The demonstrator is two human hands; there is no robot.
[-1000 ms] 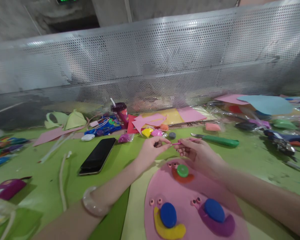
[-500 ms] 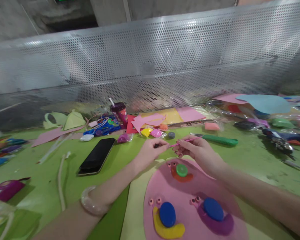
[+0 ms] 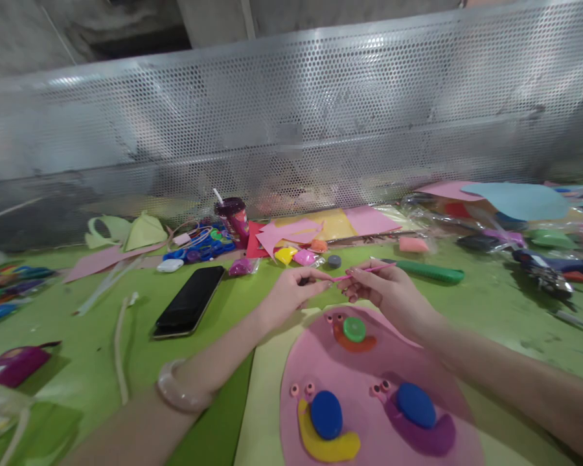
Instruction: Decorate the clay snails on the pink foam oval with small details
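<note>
Between my two hands runs a thin pink stick point(image 3: 383, 266). My left hand point(image 3: 298, 289) pinches at its left end; whether a bit of clay is there too, I cannot tell. My right hand point(image 3: 391, 294) holds the stick nearer its middle, thumb and fingers closed round it. Just below lies a pink rounded sheet point(image 3: 352, 388) bearing three clay snails with small eyes on stalks. An orange snail point(image 3: 362, 345) has a green disc for a shell. The yellow snail point(image 3: 328, 448) and the purple snail point(image 3: 425, 437) each carry a blue oval disc.
A black phone point(image 3: 190, 303) lies left of my hands. Behind stand a dark cup with a straw point(image 3: 234, 220) and pink paper scraps point(image 3: 291, 233). A green utility knife point(image 3: 430, 270) rests to the right, near a pink clay block point(image 3: 412, 244). A perforated metal panel point(image 3: 291, 129) bounds the back.
Both hands stay almost in place with the pink stick between them. The stick lies slightly flatter and a touch further right; the snails and sheet have not moved.
</note>
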